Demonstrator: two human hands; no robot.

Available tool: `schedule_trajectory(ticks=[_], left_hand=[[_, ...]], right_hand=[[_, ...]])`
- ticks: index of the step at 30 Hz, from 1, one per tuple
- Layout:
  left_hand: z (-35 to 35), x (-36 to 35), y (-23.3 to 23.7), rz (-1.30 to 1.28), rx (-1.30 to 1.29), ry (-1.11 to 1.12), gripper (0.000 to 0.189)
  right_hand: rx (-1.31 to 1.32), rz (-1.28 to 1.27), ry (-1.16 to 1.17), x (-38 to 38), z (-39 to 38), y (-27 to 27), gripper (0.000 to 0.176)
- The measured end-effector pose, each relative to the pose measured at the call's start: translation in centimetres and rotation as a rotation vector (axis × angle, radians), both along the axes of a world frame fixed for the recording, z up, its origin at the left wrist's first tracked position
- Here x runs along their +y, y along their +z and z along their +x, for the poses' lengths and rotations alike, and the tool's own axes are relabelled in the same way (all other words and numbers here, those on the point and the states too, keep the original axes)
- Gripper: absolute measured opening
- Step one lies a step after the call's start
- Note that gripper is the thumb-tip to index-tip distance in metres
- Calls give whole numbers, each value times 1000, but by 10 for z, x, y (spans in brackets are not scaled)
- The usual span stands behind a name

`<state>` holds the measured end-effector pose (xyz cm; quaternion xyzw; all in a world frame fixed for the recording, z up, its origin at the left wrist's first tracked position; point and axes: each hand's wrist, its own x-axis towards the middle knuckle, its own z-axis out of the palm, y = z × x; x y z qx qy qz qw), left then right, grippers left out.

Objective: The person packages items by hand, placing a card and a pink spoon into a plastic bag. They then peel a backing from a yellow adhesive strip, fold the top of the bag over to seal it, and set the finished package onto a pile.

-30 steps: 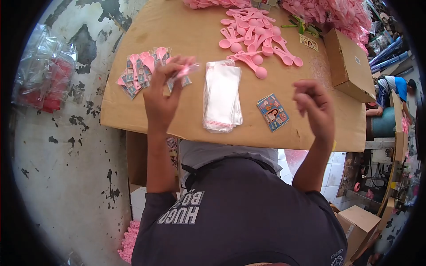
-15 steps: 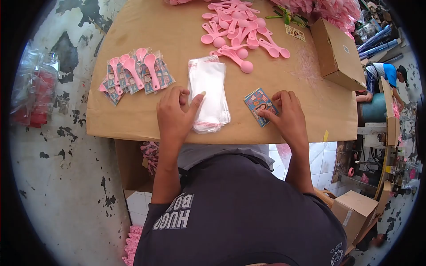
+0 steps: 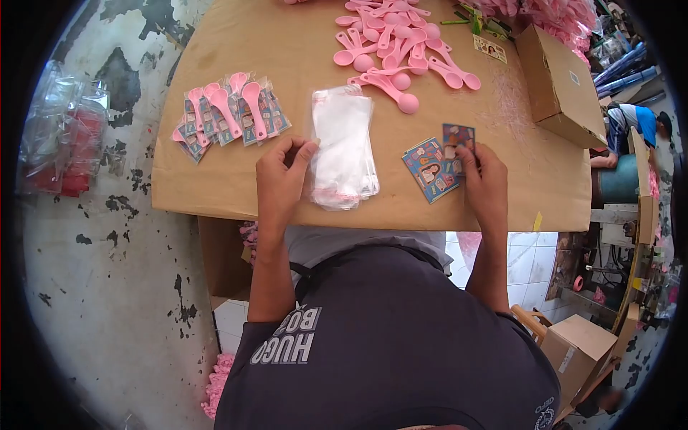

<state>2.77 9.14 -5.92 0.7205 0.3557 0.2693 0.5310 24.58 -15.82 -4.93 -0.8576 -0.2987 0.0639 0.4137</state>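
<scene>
A stack of clear plastic bags (image 3: 344, 147) lies in front of me on the brown-covered table. My left hand (image 3: 284, 172) is at its left edge, thumb and forefinger closed on the side of a bag. To the right, my right hand (image 3: 487, 179) pinches a printed card (image 3: 457, 136), raised beside a small stack of similar blue cards (image 3: 430, 172). At the left, several packed pink spoons (image 3: 222, 111) lie in bags with cards. A pile of loose pink spoons (image 3: 394, 46) is spread at the far side.
An open cardboard box (image 3: 562, 86) stands at the table's right, with pink plastic packs (image 3: 552, 18) behind it. A small card (image 3: 490, 48) and green pieces (image 3: 473, 21) lie nearby. Another person (image 3: 634, 122) bends at the far right.
My right hand has lifted a card off the small stack. My left hand has gone from resting over the bags to pinching at their left edge. The view has shifted slightly.
</scene>
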Motion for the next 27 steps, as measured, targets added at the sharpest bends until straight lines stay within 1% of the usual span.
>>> schedule_trajectory(ticks=[1,2,3,4,6,7,8,9,10,12,13,15,16,17,18,19,20,22,23,24,26,27], left_hand=[[-1,1,-6,-1,1,-1,19],[-2,4,-14,47,-68,13,19],[-2,4,-14,95,-138,28,20],[-3,4,-13,92,-141,29,20],[-5,4,-7,119,-93,36,20],[-6,4,-7,56,-110,22,24],[-5,3,-8,54,-117,27,24],[-4,1,-8,18,-144,28,23],[-3,-1,-9,-18,-170,28,22],[-2,-3,-12,-9,-181,34,21],[-1,-3,-13,4,-185,37,20],[-3,-3,-11,15,-162,33,20],[-6,-2,-10,24,-136,27,19],[-8,1,-13,28,-137,42,19],[-10,3,-17,-50,-290,122,17],[-12,5,-19,-127,-444,199,16],[-16,6,-20,-124,-445,206,16],[-22,10,-18,-314,-720,283,14],[-26,12,-19,-361,-740,281,18],[-25,9,-14,-364,-739,275,18],[-23,1,-1,-493,-798,219,27],[-21,-3,5,-492,-795,218,27]], right_hand=[[-162,27,-20,1,0,0,25],[-162,25,-21,2,-1,2,25],[-67,137,-59,7,-5,9,25],[27,250,-96,10,-8,13,26],[40,260,-54,11,-13,16,29],[184,362,14,14,-17,15,29],[329,463,84,18,-23,16,29],[450,510,128,27,-34,23,30],[445,507,132,36,-46,27,30],[748,488,270,54,-65,34,31],[744,487,275,62,-71,32,31],[841,384,440,77,-77,21,29],[842,381,454,81,-78,17,29],[612,271,469,84,-80,12,27],[381,164,478,87,-81,10,26],[365,141,456,88,-83,12,25],[365,141,464,88,-82,12,25],[371,93,475,87,-79,12,25],[371,93,468,85,-80,13,25],[407,99,481,84,-80,17,24],[446,106,490,81,-80,17,24],[450,134,502,81,-81,15,24]])
